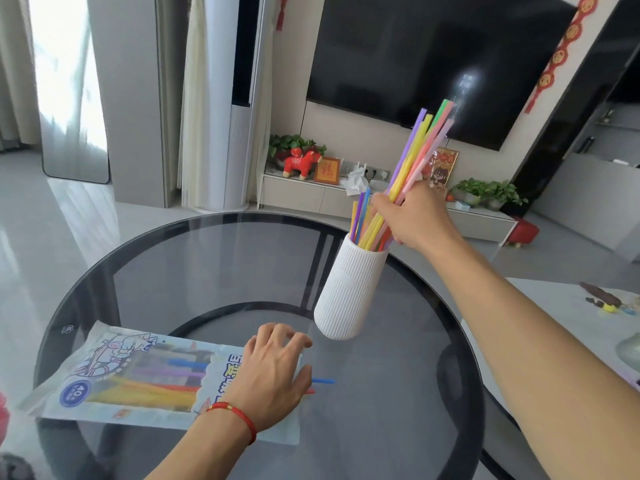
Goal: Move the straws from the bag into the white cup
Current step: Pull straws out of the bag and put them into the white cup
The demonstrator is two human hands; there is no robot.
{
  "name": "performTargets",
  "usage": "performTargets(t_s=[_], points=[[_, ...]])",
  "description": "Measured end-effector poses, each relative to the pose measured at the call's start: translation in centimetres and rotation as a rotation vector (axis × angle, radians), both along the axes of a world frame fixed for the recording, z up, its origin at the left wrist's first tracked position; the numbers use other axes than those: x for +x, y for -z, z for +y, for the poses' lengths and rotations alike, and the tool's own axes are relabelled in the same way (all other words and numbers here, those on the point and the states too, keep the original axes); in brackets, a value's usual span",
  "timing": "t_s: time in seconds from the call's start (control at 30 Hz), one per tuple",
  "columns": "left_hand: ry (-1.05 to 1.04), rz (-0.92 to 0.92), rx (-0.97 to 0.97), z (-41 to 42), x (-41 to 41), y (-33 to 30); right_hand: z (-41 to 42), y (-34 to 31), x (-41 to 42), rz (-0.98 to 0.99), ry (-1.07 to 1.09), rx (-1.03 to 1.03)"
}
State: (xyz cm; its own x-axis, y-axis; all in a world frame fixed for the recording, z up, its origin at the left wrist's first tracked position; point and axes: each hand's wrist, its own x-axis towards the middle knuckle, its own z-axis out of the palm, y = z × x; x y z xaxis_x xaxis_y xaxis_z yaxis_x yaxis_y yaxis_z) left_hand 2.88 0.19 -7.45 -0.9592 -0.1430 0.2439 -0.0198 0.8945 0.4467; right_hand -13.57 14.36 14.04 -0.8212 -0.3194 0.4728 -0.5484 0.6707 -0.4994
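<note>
The right hand (414,216) has its fingers clamped on a bundle of coloured plastic straws (410,168) — their lower ends inside the ribbed white cup (348,292) standing on the round dark glass bench (207,265). The left hand (273,372) rests, fingers spread, on the printed plastic bag (131,375) — more straws inside, blue and red tips poking out.

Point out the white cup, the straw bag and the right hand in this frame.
white cup (349,289), head view, middle of its ribbed wall.
straw bag (138,375), head view, its printed front.
right hand (414,216), head view, back of the hand gripping straws.
</note>
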Motion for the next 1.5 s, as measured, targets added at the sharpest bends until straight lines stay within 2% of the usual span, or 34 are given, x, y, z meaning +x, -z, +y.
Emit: performTargets(t_s=[0.07,0.2,0.3,0.37,0.43,0.53,0.7,0.83,0.93,1.03,1.13,1.2,1.33,1.4,1.5], points=[[-0.005,-0.006,0.0,0.0,-0.1,0.0,-0.3,-0.1,0.0,0.024,0.035,-0.011],[-0.009,-0.031,0.007,-0.1,-0.3,0.0,-0.6,-1.0,0.4,0.185,0.098,-0.186],[-0.012,-0.035,0.008,-0.1,-0.3,0.0,-0.6,-0.8,0.6,0.287,0.052,-0.278],[-0.012,-0.037,0.011,-0.1,-0.3,-0.1,-0.5,-0.6,0.7,0.33,-0.017,-0.213],[-0.014,-0.037,0.015,-0.1,-0.3,-0.1,-0.3,-0.1,0.6,0.321,-0.083,-0.037],[-0.019,-0.044,0.017,-0.2,-0.3,-0.1,-0.3,1.5,0.5,0.185,-0.177,0.225],[-0.016,-0.05,0.006,-0.2,-0.1,-0.4,-0.3,2.4,0.1,0.261,-0.168,0.264],[0.0,-0.046,-0.014,-0.8,0.3,-0.8,-0.2,2.7,-0.1,0.205,-0.178,0.381],[0.026,-0.054,-0.039,-1.3,0.8,-1.3,0.2,2.5,0.4,0.301,-0.186,0.21],[0.055,-0.06,-0.095,-1.7,1.2,-1.5,1.1,3.0,1.8,0.552,-0.183,-0.034],[0.094,-0.095,-0.135,-2.2,1.6,-1.7,2.2,6.0,4.5,0.674,-0.175,-0.135],[0.129,-0.132,-0.193,-2.5,2.0,-1.7,2.7,9.1,6.0,0.576,-0.16,-0.096],[0.212,-0.352,-0.275,-2.9,2.9,-1.4,3.0,16.2,7.9,-0.051,-0.156,0.135],[0.238,-0.419,-0.298,-3.1,3.1,-1.3,2.7,18.7,8.7,-0.282,-0.137,0.206],[0.24,-0.408,-0.331,-3.2,3.2,-1.8,1.9,20.3,9.3,-0.401,-0.115,0.32]])
